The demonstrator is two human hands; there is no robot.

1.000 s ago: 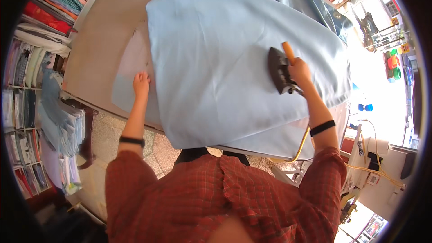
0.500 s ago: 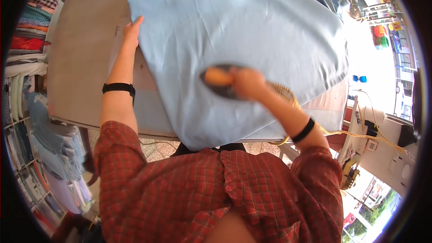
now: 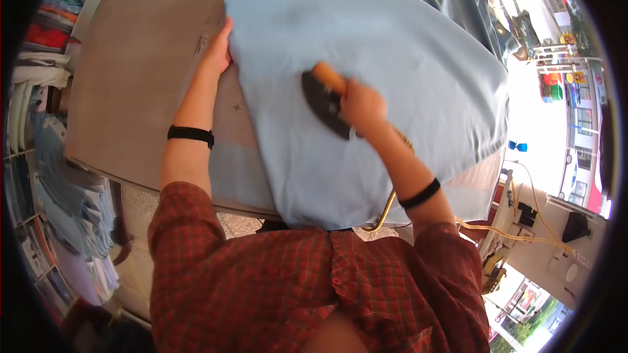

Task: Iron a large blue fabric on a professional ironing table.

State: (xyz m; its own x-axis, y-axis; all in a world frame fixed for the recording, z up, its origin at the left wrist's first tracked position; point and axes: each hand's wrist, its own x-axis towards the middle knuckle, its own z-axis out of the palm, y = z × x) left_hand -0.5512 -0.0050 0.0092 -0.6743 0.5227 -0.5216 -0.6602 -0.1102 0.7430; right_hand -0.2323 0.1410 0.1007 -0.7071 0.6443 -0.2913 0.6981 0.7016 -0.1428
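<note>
A light blue cloth (image 3: 405,46) lies spread over a grey-brown ironing table (image 3: 137,65). My right hand (image 3: 362,106) grips the orange wooden handle of a dark flat iron (image 3: 322,103) that rests on the middle of the cloth. My left hand (image 3: 217,52) lies flat at the cloth's left edge, fingers pressing it to the table. Both wrists carry a black band.
Shelves of folded fabrics (image 3: 46,33) line the left side. More blue cloth (image 3: 72,216) hangs below the table's left corner. A yellow cord (image 3: 383,212) runs off the table's near edge toward equipment (image 3: 517,222) at the right. Bright street at far right.
The iron has slid left from the cloth's right part to its middle. My left hand moved up along the cloth's left edge.
</note>
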